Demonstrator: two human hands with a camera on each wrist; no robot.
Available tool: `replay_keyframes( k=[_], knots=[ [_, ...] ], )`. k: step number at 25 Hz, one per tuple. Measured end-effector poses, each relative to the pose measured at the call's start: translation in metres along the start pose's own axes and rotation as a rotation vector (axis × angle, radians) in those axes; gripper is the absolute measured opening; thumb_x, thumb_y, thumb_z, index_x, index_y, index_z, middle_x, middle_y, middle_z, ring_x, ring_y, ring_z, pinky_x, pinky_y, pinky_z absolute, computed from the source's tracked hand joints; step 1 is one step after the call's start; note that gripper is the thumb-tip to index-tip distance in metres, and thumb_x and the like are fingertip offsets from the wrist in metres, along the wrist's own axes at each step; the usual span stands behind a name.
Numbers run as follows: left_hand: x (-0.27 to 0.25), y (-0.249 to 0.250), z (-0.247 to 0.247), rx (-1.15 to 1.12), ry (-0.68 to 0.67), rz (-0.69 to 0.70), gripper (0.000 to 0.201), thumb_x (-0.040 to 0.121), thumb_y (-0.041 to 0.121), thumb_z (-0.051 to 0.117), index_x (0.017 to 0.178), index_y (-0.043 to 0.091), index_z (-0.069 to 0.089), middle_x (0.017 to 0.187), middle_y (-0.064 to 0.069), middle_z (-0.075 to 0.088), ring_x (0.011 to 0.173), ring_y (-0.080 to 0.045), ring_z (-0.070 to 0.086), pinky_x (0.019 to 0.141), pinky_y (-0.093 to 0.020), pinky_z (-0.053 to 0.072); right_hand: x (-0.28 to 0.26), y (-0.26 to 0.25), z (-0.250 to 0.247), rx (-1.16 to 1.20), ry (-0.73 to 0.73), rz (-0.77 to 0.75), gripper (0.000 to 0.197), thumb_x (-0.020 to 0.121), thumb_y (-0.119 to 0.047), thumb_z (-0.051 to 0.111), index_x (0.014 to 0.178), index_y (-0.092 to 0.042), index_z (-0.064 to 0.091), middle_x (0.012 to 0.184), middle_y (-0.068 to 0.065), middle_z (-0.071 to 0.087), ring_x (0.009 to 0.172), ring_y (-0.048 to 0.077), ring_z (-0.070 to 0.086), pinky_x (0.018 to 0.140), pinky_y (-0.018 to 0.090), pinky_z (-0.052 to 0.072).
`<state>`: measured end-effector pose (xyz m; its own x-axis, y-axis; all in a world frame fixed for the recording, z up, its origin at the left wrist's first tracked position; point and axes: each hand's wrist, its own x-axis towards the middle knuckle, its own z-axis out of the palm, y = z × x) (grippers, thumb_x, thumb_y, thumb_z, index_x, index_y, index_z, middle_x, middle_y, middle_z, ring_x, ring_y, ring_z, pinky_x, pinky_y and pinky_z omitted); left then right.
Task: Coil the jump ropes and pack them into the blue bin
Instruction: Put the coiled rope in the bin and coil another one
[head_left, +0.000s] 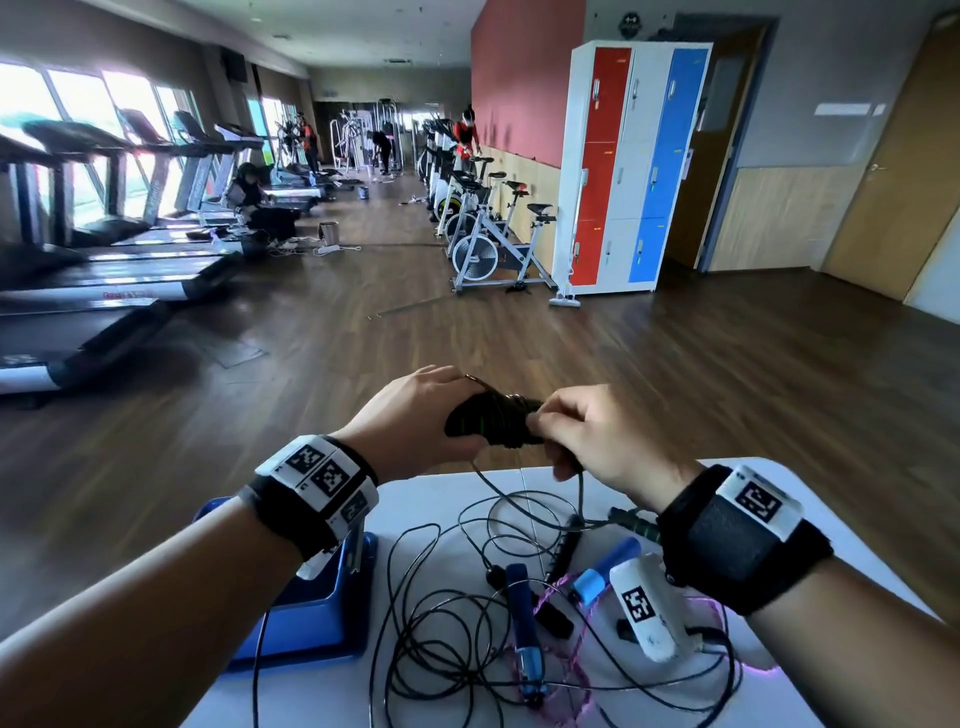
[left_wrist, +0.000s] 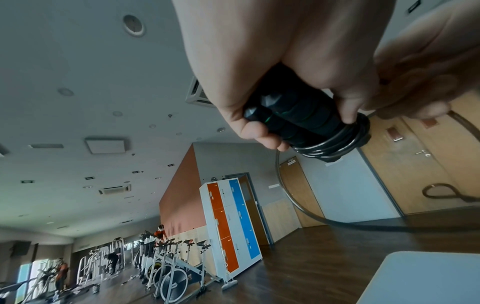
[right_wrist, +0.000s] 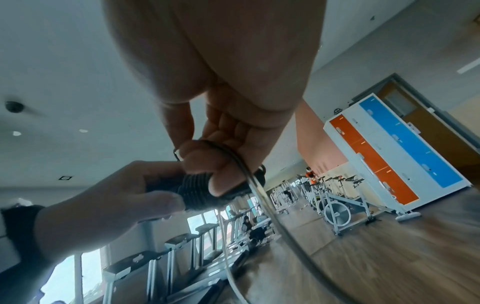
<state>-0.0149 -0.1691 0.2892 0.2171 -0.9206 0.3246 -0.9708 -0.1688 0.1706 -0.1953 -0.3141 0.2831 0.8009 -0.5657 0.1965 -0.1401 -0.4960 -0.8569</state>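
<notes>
Gripping 2 ribbed black handles (head_left: 480, 423) bundled side by side, green rings between their segments, the left hand (head_left: 410, 421) curls its fingers around them above the far edge of the white table (head_left: 441, 499). The right hand (head_left: 597, 436) pinches the thin glossy black cord (left_wrist: 335, 144), wound in several tight turns around the handles' end. On the table lie loose black cord loops (head_left: 441, 639), 2 blue handles (head_left: 524, 623) and a pink rope (head_left: 566, 670). The blue bin (head_left: 322, 618) of smooth plastic sits at the table's left edge.

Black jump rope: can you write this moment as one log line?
left hand grips black handles | right hand winds cord | blue bin waiting
</notes>
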Motion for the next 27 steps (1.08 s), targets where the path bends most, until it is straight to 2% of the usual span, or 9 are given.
replay_keyframes(
  k=[3, 6, 10, 12, 14, 16, 19, 23, 27],
  knots=[
    [-0.007, -0.008, -0.001, -0.037, -0.037, 0.068, 0.054, 0.077, 0.051, 0.066, 0.128, 0.035, 0.058, 0.103, 0.011, 0.061, 0.096, -0.013, 0.057, 0.082, -0.037, 0.053, 0.016, 0.004, -0.01, -0.206, 0.265, -0.115, 0.022, 0.093, -0.028, 0.068, 0.072, -0.019, 0.069, 0.057, -0.002, 0.067, 0.044, 0.013, 0.062, 0.054, 0.032, 0.051],
    [-0.012, -0.011, -0.004, -0.148, -0.024, 0.173, 0.054, 0.08, 0.041, 0.078, 0.13, 0.033, 0.061, 0.1, 0.013, 0.062, 0.09, -0.004, 0.056, 0.081, -0.027, 0.052, 0.031, 0.016, -0.02, -0.327, 0.322, -0.101, 0.014, 0.092, -0.027, 0.065, 0.079, -0.024, 0.067, 0.064, -0.006, 0.07, 0.053, 0.001, 0.061, 0.059, 0.026, 0.047],
    [-0.01, -0.002, -0.01, -0.359, 0.033, 0.241, 0.051, 0.08, 0.037, 0.076, 0.129, 0.025, 0.066, 0.099, 0.012, 0.066, 0.089, -0.002, 0.061, 0.078, -0.015, 0.047, 0.029, 0.045, 0.003, -0.346, 0.167, -0.034, 0.009, 0.083, -0.026, 0.059, 0.078, -0.03, 0.065, 0.069, -0.006, 0.069, 0.065, 0.008, 0.06, 0.062, 0.017, 0.046],
    [-0.004, 0.002, -0.013, -0.483, 0.019, 0.176, 0.045, 0.081, 0.033, 0.075, 0.124, 0.025, 0.068, 0.095, 0.008, 0.069, 0.083, -0.008, 0.062, 0.075, -0.022, 0.049, 0.02, 0.049, 0.022, -0.219, 0.071, 0.011, 0.017, 0.086, -0.017, 0.059, 0.078, -0.031, 0.065, 0.069, -0.011, 0.069, 0.066, 0.01, 0.061, 0.063, 0.025, 0.053],
    [0.003, 0.002, -0.015, -0.556, -0.039, 0.094, 0.038, 0.083, 0.032, 0.073, 0.121, 0.027, 0.069, 0.092, 0.002, 0.07, 0.08, -0.015, 0.061, 0.077, -0.031, 0.048, 0.009, 0.045, 0.035, 0.065, 0.019, -0.007, 0.03, 0.09, 0.001, 0.059, 0.09, -0.029, 0.063, 0.074, -0.025, 0.068, 0.076, 0.0, 0.061, 0.065, 0.013, 0.049],
    [0.008, 0.003, -0.015, -0.582, -0.077, 0.066, 0.037, 0.085, 0.035, 0.071, 0.121, 0.026, 0.07, 0.09, 0.003, 0.071, 0.076, -0.011, 0.061, 0.075, -0.031, 0.048, -0.001, 0.041, 0.043, 0.294, -0.067, -0.042, 0.043, 0.082, -0.003, 0.063, 0.112, -0.034, 0.06, 0.103, -0.035, 0.067, 0.101, -0.014, 0.06, 0.083, 0.01, 0.047],
    [0.014, 0.009, -0.015, -0.674, -0.09, 0.003, 0.031, 0.09, 0.022, 0.073, 0.121, 0.018, 0.072, 0.071, 0.013, 0.067, 0.062, -0.001, 0.055, 0.062, -0.02, 0.045, -0.002, 0.041, 0.049, 0.367, -0.104, -0.11, 0.064, 0.073, -0.019, 0.077, 0.129, -0.04, 0.054, 0.131, -0.016, 0.063, 0.123, -0.01, 0.053, 0.098, 0.019, 0.043],
    [0.019, 0.028, -0.016, -0.71, -0.097, -0.015, 0.026, 0.093, 0.013, 0.07, 0.119, 0.012, 0.072, 0.067, 0.011, 0.064, 0.056, -0.005, 0.052, 0.056, -0.02, 0.044, 0.005, 0.033, 0.047, 0.367, 0.04, -0.288, 0.039, 0.083, -0.013, 0.077, 0.116, -0.032, 0.067, 0.115, -0.008, 0.073, 0.117, 0.005, 0.064, 0.102, 0.033, 0.049],
    [0.028, 0.048, -0.019, -0.752, -0.068, -0.056, 0.021, 0.096, 0.015, 0.067, 0.116, 0.012, 0.073, 0.07, -0.002, 0.064, 0.055, -0.01, 0.05, 0.054, -0.022, 0.044, 0.002, 0.038, 0.038, 0.499, -0.046, -0.226, 0.012, 0.098, -0.006, 0.056, 0.09, 0.002, 0.059, 0.065, 0.002, 0.065, 0.071, 0.025, 0.07, 0.075, 0.029, 0.054]
  ],
)
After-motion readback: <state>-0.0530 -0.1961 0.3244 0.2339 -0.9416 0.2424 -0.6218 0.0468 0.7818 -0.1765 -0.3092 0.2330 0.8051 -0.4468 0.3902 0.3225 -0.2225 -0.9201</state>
